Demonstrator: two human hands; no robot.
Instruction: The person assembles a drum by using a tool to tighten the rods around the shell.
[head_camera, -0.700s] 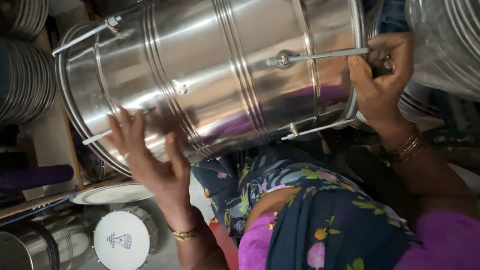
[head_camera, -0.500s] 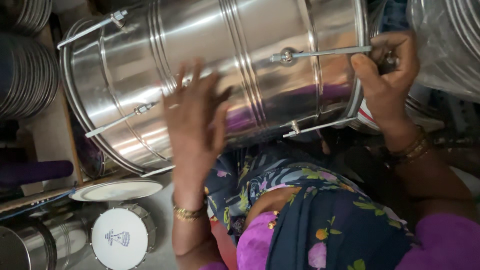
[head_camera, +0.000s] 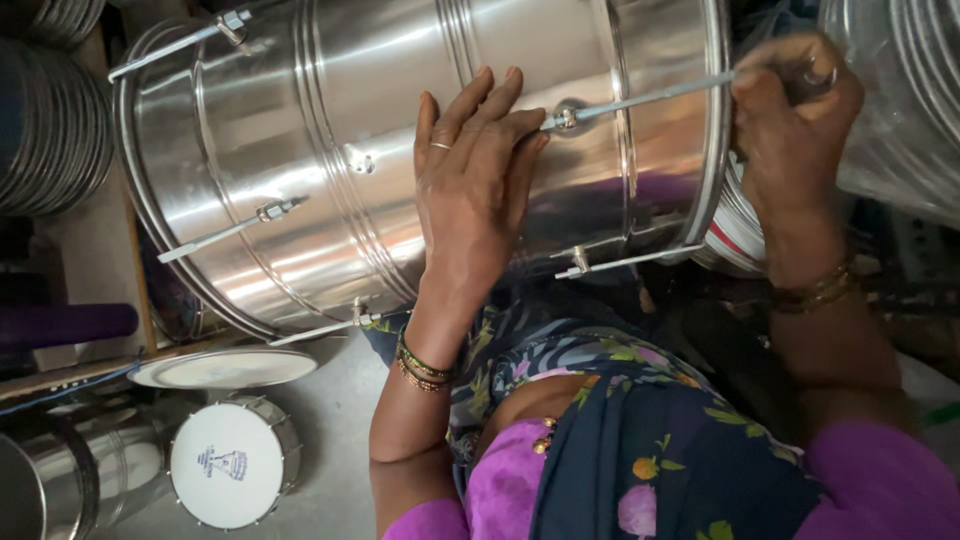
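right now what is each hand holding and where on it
The left hand lies flat on the steel drum shell beside a tension rod; the right hand grips that rod's end at the rim.

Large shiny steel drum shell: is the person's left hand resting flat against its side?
Yes: the left hand lies palm-down with spread fingers on the large shiny steel drum shell.

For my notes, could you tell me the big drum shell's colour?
Shiny silver metal drum shell, head view.
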